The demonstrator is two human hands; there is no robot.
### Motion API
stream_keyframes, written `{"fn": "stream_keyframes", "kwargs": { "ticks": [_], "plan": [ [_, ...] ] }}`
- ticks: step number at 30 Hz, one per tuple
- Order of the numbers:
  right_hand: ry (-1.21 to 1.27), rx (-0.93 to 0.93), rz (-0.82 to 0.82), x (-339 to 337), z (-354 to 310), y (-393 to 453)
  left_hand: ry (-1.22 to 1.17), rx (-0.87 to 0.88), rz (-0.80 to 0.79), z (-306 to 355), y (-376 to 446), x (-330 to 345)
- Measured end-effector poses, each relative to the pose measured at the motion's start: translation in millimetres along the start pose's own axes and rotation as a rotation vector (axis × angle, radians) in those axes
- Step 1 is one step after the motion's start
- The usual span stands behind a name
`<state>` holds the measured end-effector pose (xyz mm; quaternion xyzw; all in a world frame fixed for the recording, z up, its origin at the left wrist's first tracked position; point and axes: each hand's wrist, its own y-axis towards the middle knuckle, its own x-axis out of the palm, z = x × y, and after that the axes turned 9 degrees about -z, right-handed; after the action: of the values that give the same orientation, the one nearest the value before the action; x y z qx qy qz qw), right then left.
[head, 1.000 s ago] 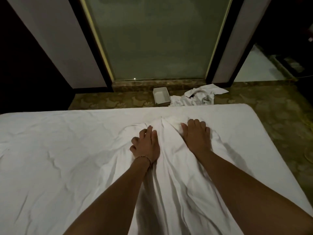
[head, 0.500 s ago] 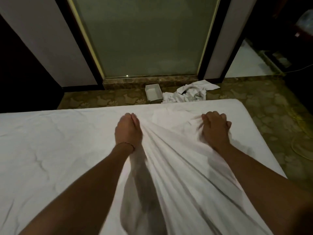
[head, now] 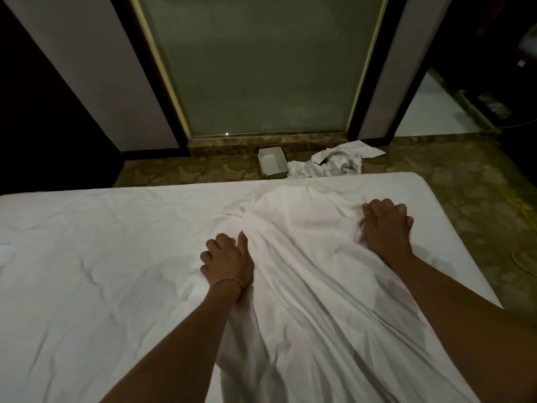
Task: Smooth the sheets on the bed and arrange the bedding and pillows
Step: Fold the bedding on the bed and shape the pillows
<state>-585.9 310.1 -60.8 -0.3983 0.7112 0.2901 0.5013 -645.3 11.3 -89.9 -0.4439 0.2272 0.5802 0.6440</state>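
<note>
A loose white sheet lies bunched in long folds over the right half of the bed, running from the near edge up toward the far edge, on top of a flatter, wrinkled white cover. The left hand rests at the sheet's left border, fingers curled and thumb stretched along the fold; whether it pinches the cloth cannot be told. A thin bracelet circles that wrist. The right hand presses at the sheet's right side near the far right corner, fingers bent into the gathered fabric. Beyond the bed, on the patterned floor, sit a small white box and a crumpled pile of white cloth, below a frosted glass panel.
</note>
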Motion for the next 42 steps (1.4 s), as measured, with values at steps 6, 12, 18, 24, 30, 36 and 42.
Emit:
{"fn": "stream_keyframes", "kwargs": {
  "ticks": [6,12,18,24,30,36,42],
  "plan": [
    [-0.099,-0.043,-0.007,-3.3,-11.0,-9.2,-0.1,-0.102,-0.02,-22.1,-17.8,-13.8],
    [-0.015,-0.036,-0.028,-13.0,-66.6,-27.6,-0.045,-0.079,-0.059,-51.0,-56.3,-19.9],
    [-0.268,-0.626,-0.306,17.9,-154.5,-129.2,-0.108,-0.052,-0.097,-76.4,-64.9,-20.3],
    [-0.454,-0.537,-0.351,34.7,-133.0,-148.2,-0.006,-0.078,-0.137,-96.3,-98.8,-19.0],
    [-0.458,-0.504,-0.346,28.5,-131.6,-167.3,0.065,-0.243,-0.118,-104.5,-123.7,-13.0],
    [-0.45,-0.503,-0.32,30.2,-128.7,-179.8,-0.064,-0.184,-0.164,-126.4,-114.3,-16.7],
    [-0.459,-0.448,-0.309,29.4,-104.3,-172.6,-0.013,-0.211,-0.032,-202.0,-94.0,-65.6]
  ]
}}
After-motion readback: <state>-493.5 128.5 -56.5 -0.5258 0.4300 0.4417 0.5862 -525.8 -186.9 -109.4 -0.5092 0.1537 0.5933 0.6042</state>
